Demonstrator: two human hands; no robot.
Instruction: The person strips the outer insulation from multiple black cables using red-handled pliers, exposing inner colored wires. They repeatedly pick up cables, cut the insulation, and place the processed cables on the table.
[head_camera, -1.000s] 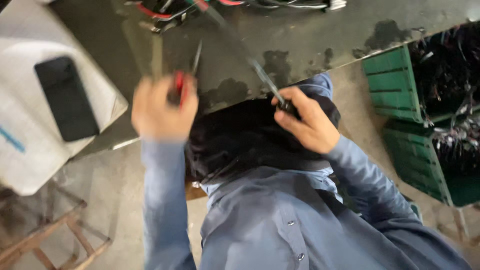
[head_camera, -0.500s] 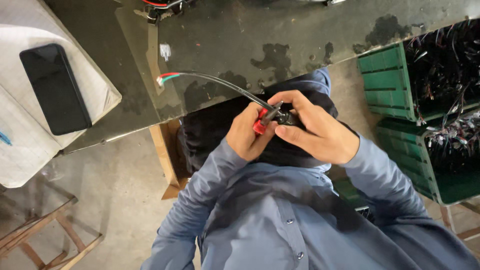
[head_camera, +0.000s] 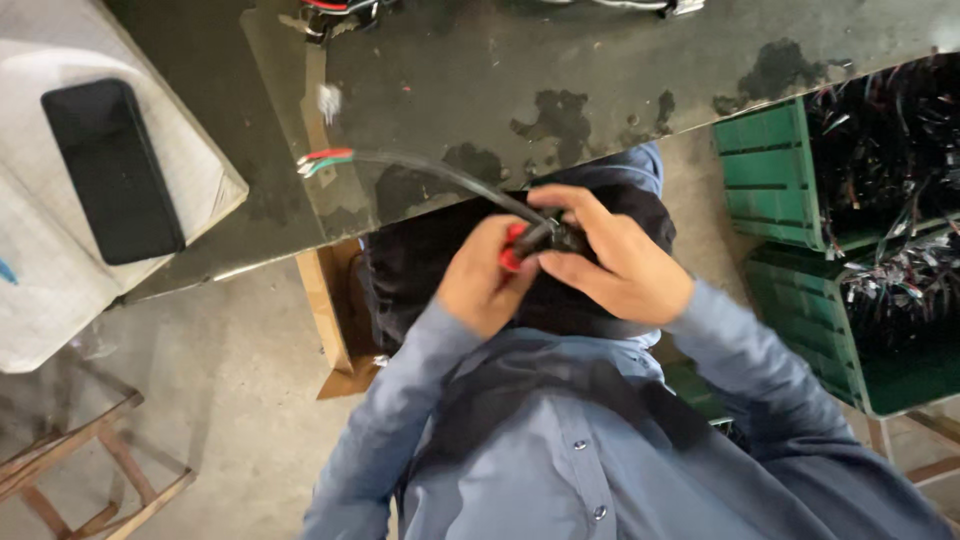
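gripping a red-handled tool (head_camera: 512, 248), the left hand (head_camera: 482, 280) is closing beside the right hand (head_camera: 612, 262), which is pinching the thick black cable (head_camera: 440, 176); the cable is running up-left from both hands to its stripped coloured wire ends (head_camera: 322, 160) over the dark stained table (head_camera: 620, 70).

The person wears a long-sleeved, blue-grey button-up work shirt (head_camera: 560, 450) that fills the frame from about six o'clock out toward four and seven o'clock. Two small round buttons sit on its front placket, one near the middle of the chest and one lower, toward six o'clock. The cloth is plain, slightly creased, with loose sleeves running up to the wrists. Both the left hand (head_camera: 480, 285) and the right hand (head_camera: 615, 265) are bare, with no gloves, rings or watch showing.
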